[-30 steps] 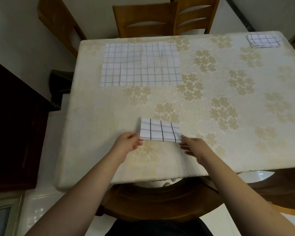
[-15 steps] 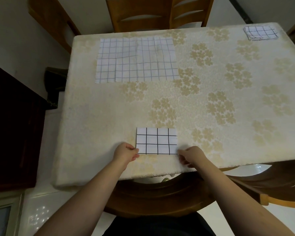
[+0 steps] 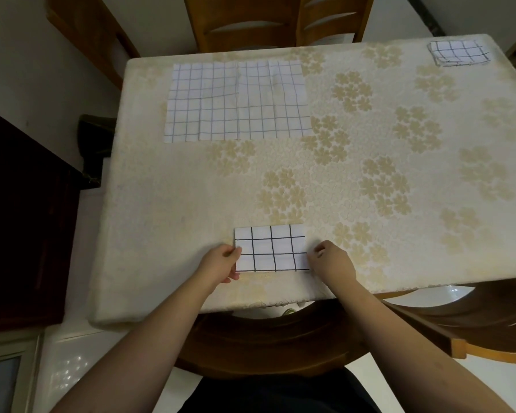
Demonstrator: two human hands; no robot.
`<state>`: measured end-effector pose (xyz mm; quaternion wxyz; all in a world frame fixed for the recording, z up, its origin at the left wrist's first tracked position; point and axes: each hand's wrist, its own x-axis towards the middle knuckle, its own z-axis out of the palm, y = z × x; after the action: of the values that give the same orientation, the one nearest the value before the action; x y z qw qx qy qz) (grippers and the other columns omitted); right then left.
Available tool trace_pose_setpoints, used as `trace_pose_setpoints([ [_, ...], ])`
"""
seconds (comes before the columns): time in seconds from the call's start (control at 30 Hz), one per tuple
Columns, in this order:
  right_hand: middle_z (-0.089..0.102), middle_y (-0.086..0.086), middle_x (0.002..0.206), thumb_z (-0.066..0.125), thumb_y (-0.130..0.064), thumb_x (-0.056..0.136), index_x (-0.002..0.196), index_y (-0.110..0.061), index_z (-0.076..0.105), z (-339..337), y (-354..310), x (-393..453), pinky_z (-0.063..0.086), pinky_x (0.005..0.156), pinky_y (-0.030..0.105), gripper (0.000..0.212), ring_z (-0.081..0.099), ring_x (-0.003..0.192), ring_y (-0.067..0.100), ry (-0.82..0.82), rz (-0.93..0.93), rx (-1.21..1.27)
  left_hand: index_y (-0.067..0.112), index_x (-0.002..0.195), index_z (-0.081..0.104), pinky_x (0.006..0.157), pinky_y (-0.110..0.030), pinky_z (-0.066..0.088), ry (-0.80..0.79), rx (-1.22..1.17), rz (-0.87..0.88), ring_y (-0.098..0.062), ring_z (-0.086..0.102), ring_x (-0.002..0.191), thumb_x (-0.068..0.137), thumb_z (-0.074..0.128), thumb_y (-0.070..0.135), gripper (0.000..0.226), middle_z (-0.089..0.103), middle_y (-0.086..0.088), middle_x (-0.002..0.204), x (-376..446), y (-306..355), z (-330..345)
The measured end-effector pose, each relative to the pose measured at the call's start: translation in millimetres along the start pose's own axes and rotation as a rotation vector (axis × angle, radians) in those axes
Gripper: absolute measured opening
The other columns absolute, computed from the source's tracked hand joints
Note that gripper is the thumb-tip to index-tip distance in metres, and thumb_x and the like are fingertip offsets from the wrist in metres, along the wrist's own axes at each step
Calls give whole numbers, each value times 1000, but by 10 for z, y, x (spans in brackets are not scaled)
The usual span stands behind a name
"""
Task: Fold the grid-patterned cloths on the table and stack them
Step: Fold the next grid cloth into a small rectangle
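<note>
A matt, cream tablecloth (image 3: 167, 204) with a raised, textured floral weave covers the table. The folded grid cloth (image 3: 271, 248) looks smooth and crisp, the unfolded grid cloth (image 3: 239, 99) creased. Wooden chairs (image 3: 277, 22) show a satin varnish; the pale floor (image 3: 69, 365) gleams glossy.

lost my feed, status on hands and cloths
Left hand and right hand pinch the folded cloth at its ends. Unfolded cloth far left; stack far right corner. Nothing in the way.

Single head-worn view, looking steeply down and forward, close over the table (image 3: 167, 210) near edge
</note>
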<state>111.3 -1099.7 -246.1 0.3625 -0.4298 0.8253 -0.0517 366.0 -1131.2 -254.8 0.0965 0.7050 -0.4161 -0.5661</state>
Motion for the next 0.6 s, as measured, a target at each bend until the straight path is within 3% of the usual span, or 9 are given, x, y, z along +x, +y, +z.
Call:
trace_pose_setpoints([
  [0.13, 61, 10, 111, 53, -29, 93, 124, -12, 56, 91, -30, 4, 47, 70, 33, 36, 59, 91, 26, 172, -183, -147, 10, 103, 64, 66, -31, 56, 74, -27, 41, -21, 64, 76, 96, 60, 26, 18, 67, -11, 92, 57, -20, 31],
  [0.27, 66, 13, 111, 54, -27, 90, 118, -7, 63, 356, -114, -66, 49, 77, 39, 36, 62, 95, 32, 344, -585, -167, 9, 93, 64, 69, -34, 59, 130, -62, 54, -21, 62, 73, 92, 66, 22, 13, 66, -10, 86, 69, -67, 69],
  [0.33, 65, 12, 121, 49, -30, 92, 124, -6, 61, 551, -163, -108, 50, 90, 41, 42, 61, 110, 31, 299, -754, -201, 9, 88, 64, 70, -36, 59, 151, -56, 56, -20, 61, 68, 90, 69, 21, 13, 65, -8, 79, 82, -85, 90],
  [0.43, 51, 11, 143, 41, -33, 98, 140, -7, 49, 818, -258, -162, 38, 111, 43, 50, 45, 135, 27, 214, -875, -307, 12, 84, 64, 73, -41, 60, 169, -25, 54, -20, 62, 63, 88, 72, 22, 13, 65, -6, 72, 118, -92, 115],
  [0.6, 30, 7, 157, 28, -37, 102, 151, -10, 32, 998, -391, -91, 24, 118, 40, 56, 27, 145, 22, 157, -888, -428, 15, 85, 66, 77, -46, 60, 185, 22, 56, -28, 71, 73, 89, 70, 23, 10, 70, -7, 77, 144, -93, 120],
])
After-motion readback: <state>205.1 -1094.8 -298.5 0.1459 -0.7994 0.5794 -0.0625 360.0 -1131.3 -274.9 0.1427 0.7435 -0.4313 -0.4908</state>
